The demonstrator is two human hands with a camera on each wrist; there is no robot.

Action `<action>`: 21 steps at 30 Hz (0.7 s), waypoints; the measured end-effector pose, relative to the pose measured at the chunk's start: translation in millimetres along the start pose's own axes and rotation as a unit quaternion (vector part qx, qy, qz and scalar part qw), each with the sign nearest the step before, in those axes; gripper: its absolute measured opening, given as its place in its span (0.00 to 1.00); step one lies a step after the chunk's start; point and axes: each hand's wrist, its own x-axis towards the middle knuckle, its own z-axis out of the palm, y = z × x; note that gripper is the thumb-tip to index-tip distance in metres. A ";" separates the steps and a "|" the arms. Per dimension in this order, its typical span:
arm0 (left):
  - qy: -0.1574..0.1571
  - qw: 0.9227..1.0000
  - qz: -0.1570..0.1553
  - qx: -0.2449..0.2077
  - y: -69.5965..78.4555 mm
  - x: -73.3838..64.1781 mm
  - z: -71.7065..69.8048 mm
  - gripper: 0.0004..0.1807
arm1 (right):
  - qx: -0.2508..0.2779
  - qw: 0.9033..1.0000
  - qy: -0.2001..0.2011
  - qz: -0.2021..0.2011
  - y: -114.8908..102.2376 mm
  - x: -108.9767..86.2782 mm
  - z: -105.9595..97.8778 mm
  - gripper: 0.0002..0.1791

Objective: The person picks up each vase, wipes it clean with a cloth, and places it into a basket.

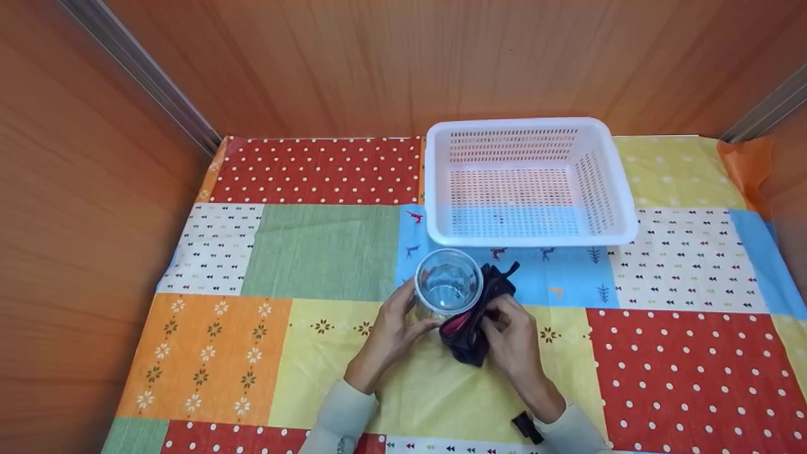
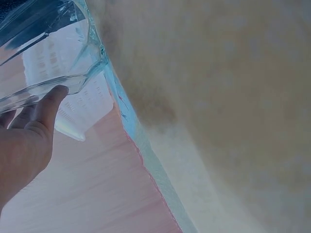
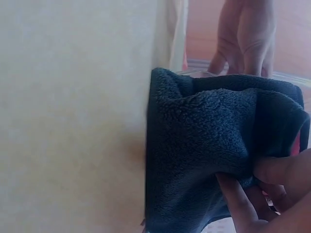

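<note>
A clear glass jar (image 1: 449, 277) with an open round mouth stands in the middle, in front of the basket. My left hand (image 1: 388, 331) grips its left side, thumb toward the front. In the left wrist view, fingers of the left hand (image 2: 31, 138) curl at the glass jar (image 2: 95, 48). Against the jar's right side is a dark fuzzy cloth (image 1: 466, 340) with a pink-red inner side, pinched by my right hand (image 1: 517, 340). The right wrist view shows the cloth (image 3: 204, 121) bunched and folded, its lower part between the fingers of the right hand (image 3: 282, 199).
Behind the jar stands a white perforated plastic basket (image 1: 529, 239). A patchwork-patterned tablecloth (image 1: 321, 252) covers the table. Wood-grain panels (image 1: 378, 69) rise at the back and both sides. A small black strap (image 1: 527, 427) is at the right sleeve.
</note>
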 end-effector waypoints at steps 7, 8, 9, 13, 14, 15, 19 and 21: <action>-0.001 1.000 -0.011 0.012 0.1 -2.2 -1.3 0.45 | 0.036 0.999 0.002 -0.009 -18.6 3.3 -2.4 0.11; -0.002 1.000 -0.011 0.013 0.0 -2.2 -1.4 0.45 | 0.039 0.999 0.004 -0.012 -20.8 3.8 -2.8 0.11; -0.003 1.000 -0.010 0.014 -0.2 -2.1 -1.3 0.45 | 0.041 0.999 0.006 -0.015 -22.6 4.2 -3.0 0.12; -0.003 1.000 -0.004 0.016 0.0 -0.9 -1.2 0.44 | 0.042 0.999 0.010 -0.016 -24.2 4.6 -3.0 0.13; -0.003 1.000 -0.003 0.015 0.0 -0.6 -1.2 0.44 | 0.043 0.999 0.009 -0.014 -23.6 4.5 -2.9 0.13; -0.003 1.000 -0.001 0.015 -0.2 -0.5 -1.3 0.44 | 0.043 0.999 0.008 -0.013 -22.5 4.4 -2.7 0.13; -0.003 1.000 0.004 0.021 -0.7 -0.6 -1.3 0.44 | 0.040 0.999 0.004 -0.008 -14.9 3.2 -1.7 0.12; -0.002 1.000 0.005 0.024 -0.4 -0.8 -1.0 0.44 | 0.034 0.999 0.003 -0.007 -9.9 2.3 -1.4 0.12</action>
